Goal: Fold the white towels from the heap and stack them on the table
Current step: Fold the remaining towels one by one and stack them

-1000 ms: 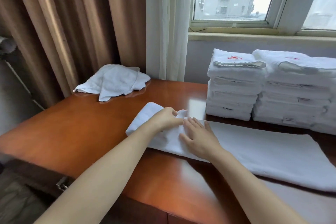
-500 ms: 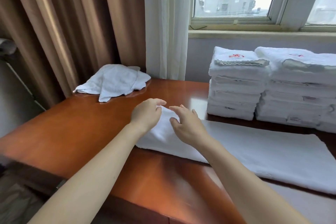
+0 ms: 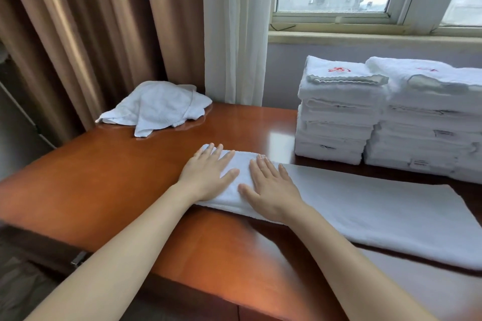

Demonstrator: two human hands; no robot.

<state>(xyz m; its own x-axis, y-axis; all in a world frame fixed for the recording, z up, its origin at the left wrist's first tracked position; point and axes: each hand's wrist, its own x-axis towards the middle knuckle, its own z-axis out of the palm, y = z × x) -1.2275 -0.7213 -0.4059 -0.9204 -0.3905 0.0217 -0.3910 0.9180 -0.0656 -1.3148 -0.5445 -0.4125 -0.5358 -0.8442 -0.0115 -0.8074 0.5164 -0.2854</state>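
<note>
Now the left hand (image 3: 208, 174) and right hand (image 3: 272, 190) lie side by side. Each grip is spread wide with straight fingers, holding nothing, palms pressing the turned-over end of one long white towel (image 3: 365, 211) laid across the counter (image 3: 104, 177). The terry is probably soft, light and limp, and may slide on the glossy wood, so pinching the folded edge at both corners suits the next turn. Behind it stand two piles, a shorter stack (image 3: 336, 112) touching a wider stack (image 3: 427, 122). One small heap (image 3: 156, 107) lies far left, its towel count unclear.
</note>
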